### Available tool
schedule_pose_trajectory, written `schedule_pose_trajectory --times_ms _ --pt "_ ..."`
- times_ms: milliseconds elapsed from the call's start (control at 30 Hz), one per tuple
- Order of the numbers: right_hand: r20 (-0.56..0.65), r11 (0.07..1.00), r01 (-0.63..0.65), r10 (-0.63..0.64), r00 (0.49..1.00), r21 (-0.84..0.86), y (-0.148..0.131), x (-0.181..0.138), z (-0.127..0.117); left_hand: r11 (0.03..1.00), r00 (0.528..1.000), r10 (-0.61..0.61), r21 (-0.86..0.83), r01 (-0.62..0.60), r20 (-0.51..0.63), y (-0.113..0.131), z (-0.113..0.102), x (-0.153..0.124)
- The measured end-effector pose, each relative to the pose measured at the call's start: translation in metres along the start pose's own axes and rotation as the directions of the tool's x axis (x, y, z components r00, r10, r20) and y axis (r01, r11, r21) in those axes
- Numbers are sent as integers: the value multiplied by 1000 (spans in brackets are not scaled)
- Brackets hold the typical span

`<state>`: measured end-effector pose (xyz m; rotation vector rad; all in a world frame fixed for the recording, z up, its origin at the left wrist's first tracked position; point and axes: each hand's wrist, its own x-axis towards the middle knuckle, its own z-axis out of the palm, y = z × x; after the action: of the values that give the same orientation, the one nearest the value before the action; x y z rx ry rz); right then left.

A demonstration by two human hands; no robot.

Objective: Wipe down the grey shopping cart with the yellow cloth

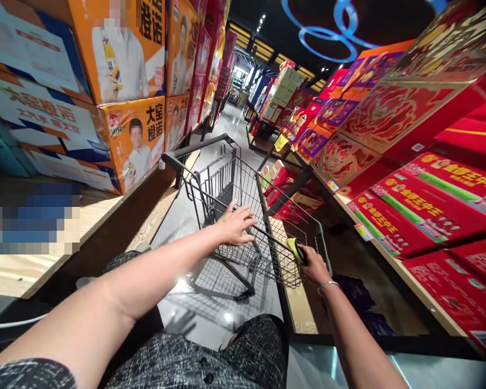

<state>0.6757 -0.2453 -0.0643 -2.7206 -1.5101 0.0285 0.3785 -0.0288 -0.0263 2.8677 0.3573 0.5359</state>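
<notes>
A dark wire shopping cart [249,178] stands in the aisle in front of me, its basket holding no goods that I can see. My left hand [238,224] is over the near side of the cart, fingers spread and nothing in them; whether it touches the wire is unclear. Lower right, my right hand [312,263] has its fingers closed round a small yellow-green and black item [295,248] against the cart's wire edge. Exactly what that item is, I cannot make out. A bracelet [327,286] circles my right wrist.
Orange drink cartons [135,140] are stacked on a wooden shelf [105,216] at left. Red boxes [405,219] and gift boxes [383,108] fill the right shelves, close beside the cart. The tiled aisle floor [230,121] runs on ahead between displays.
</notes>
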Motion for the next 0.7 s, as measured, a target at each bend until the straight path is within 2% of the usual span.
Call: schedule_pose_trajectory --times_ms 67,133,200,267,300,367,433,500,567,633,700 --pt "-21 997 39 -37 999 71 -8 11 -2 991 984 -73 95 89 -165 -13 -30 -19" --pt "-59 981 120 -113 992 151 -31 21 -3 963 925 -160 150 223 -344 -35 -61 -42" --pt "-131 933 260 -234 963 247 -67 29 -4 939 860 -209 150 310 -465 -63 -88 -68" --pt "-234 843 424 -362 902 330 -113 31 -8 936 807 -256 72 344 -532 -91 -105 -93" --pt "-298 791 498 -409 863 356 -140 29 -10 947 817 -278 -2 321 -505 -102 -110 -104" --pt "-438 689 626 -466 769 366 -195 18 -19 971 890 -240 -105 216 -387 -115 -114 -122" --pt "-578 647 701 -462 673 299 -249 0 -29 969 928 -200 -205 139 -313 -113 -114 -133" --pt "-638 641 748 -505 581 173 -299 -18 -38 932 930 -221 -345 113 -293 -102 -113 -138" --pt "-641 618 785 -586 496 43 -338 -32 -41 847 923 -278 -521 105 -266 -86 -114 -140" --pt "-617 604 796 -646 450 -51 -364 -38 -35 731 921 -326 -675 104 -212 -73 -117 -140" --pt "-597 619 780 -662 453 -95 -378 -39 -24 618 921 -360 -777 116 -148 -64 -120 -140"
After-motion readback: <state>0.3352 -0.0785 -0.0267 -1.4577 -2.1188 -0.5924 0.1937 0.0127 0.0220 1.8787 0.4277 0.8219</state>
